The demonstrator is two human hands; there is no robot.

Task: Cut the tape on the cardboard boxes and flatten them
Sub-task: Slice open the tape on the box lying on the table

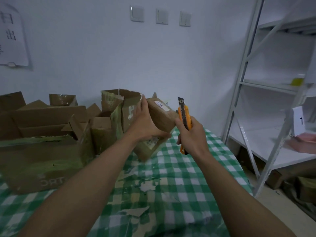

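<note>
My left hand (pixel 145 120) grips a small taped cardboard box (pixel 162 115) with a white label, held tilted above the table. My right hand (pixel 189 134) holds an orange utility knife (pixel 184 115) upright, blade out and pointing up, just right of the box and apart from it. On the left of the table stand several more cardboard boxes: a large one (pixel 42 161) at the front with open flaps, and a tall one with green tape (pixel 118 113) behind my left hand.
The table carries a green-and-white checked cloth (pixel 188 177) with worn, torn patches in the middle. A white metal shelf rack (pixel 266 93) stands close on the right, with boxes on the floor beneath it. A white wall with switches is behind.
</note>
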